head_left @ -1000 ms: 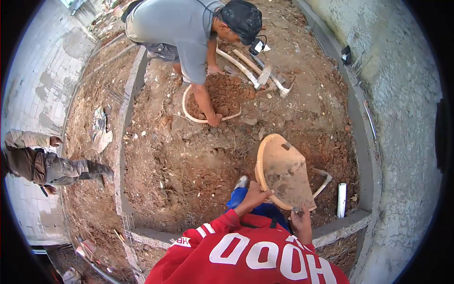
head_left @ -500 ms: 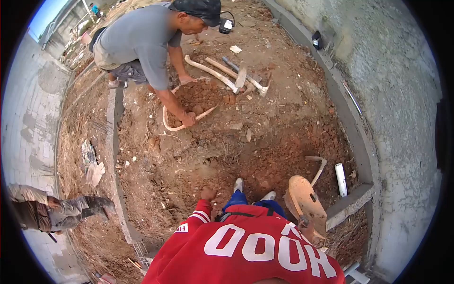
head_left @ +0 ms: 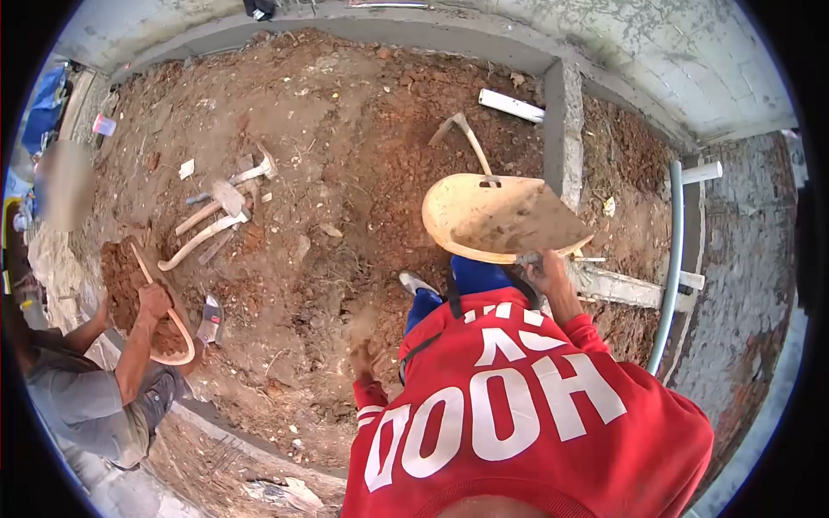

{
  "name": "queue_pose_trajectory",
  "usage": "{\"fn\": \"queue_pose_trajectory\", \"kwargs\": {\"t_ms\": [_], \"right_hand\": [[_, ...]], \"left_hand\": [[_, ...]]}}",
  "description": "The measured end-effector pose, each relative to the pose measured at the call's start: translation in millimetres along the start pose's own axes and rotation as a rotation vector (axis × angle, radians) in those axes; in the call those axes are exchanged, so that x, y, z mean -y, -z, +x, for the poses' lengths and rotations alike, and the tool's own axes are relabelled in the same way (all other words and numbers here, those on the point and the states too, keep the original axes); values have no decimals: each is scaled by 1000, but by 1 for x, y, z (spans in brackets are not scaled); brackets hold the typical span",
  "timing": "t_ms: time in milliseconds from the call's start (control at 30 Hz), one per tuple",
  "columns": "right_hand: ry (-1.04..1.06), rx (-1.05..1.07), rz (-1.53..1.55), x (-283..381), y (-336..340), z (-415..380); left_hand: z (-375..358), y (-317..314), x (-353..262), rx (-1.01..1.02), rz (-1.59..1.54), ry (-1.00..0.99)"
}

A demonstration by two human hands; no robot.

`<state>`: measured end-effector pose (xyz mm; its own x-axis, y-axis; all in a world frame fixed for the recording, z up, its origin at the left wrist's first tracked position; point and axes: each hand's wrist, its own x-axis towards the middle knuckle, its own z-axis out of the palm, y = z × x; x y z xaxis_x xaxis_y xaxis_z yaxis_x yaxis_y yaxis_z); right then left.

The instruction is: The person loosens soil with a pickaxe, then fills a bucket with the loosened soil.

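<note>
My right hand grips the near rim of a tan, shallow scoop-shaped dirt pan. The pan is tilted up in front of my legs, its inside smeared with soil and a slot near its rounded end. Hanging low at my left side over the dirt, my left hand looks loosely open with nothing in it, though it is slightly blurred. Just beyond the pan, a hoe lies on the soil, its handle end partly hidden by the pan.
On the left, a co-worker bends over another pan filled with soil. Hammers and pick-like tools lie between us. A white pipe rests by a concrete beam. At the right stands a grey-blue pipe.
My view has turned to the right, so the co-worker and tools now appear further left. The pan in my right hand has swung up and forward. The co-worker still holds the other pan.
</note>
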<state>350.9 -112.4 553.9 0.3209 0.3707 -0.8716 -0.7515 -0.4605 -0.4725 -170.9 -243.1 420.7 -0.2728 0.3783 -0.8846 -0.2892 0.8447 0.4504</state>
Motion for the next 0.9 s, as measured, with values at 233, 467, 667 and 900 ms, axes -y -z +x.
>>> {"fn": "queue_pose_trajectory", "kwargs": {"t_ms": [233,467,667,900], "right_hand": [[20,131,-353,38,-82,-59],[-242,389,-709,77,-135,33],[-184,145,-675,106,-149,229],[104,-54,-1740,79,-114,478]], "left_hand": [[-92,-146,-221,635,-81,24],[-35,-188,-207,257,-175,-144],[-23,-275,-227,-217,-105,-117],[46,-341,-223,-494,-64,-12]]}}
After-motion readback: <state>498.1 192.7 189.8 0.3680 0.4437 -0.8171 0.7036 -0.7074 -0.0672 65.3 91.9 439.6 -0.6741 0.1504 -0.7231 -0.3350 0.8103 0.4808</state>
